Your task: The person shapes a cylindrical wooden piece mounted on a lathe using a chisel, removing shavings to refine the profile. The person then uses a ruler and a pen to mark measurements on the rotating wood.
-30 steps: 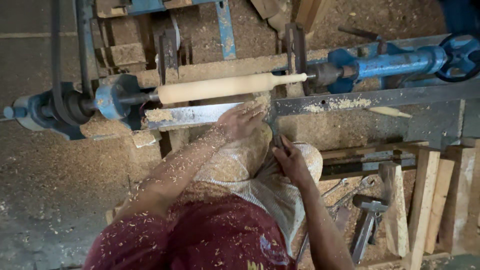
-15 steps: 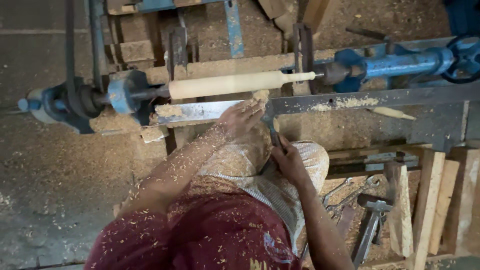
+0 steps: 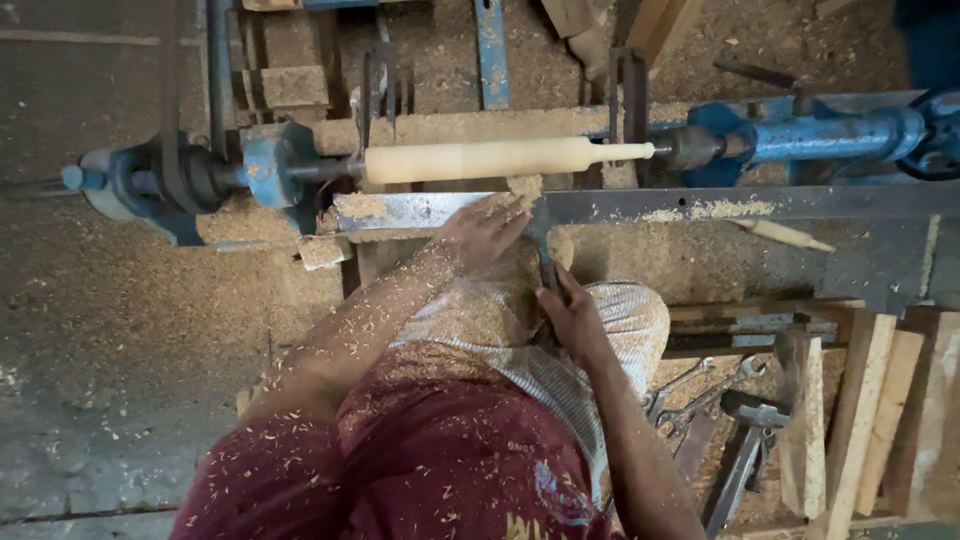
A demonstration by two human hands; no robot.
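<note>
The left hand (image 3: 485, 232) lies flat, fingers stretched toward one o'clock, on the steel rest (image 3: 640, 205) and over the blade end of the chisel (image 3: 541, 240), pressing it down. The right hand (image 3: 568, 312) is closed round the chisel's lower end, at five o'clock from the left hand and just beside it. The chisel runs up toward twelve o'clock, its tip under a small heap of sawdust at the lower edge of the spindle (image 3: 500, 158); whether steel touches wood cannot be told.

The spindle, a pale wooden cylinder with a thinner neck at its three o'clock end, lies level between the blue headstock (image 3: 265, 165) at nine o'clock and the blue tailstock (image 3: 800, 140) at three o'clock. Both forearms and the dark red shirt (image 3: 440, 460) are flecked with shavings, and a pale cloth (image 3: 620, 320) covers the lap under the right hand.

At three o'clock from the left hand a small turned peg (image 3: 785, 235) lies on the lathe bed. At four o'clock from the right hand, spanners (image 3: 700, 385) and a hammer (image 3: 745, 440) lie in the sawdust, with wooden planks (image 3: 860, 420) just beyond them
</note>
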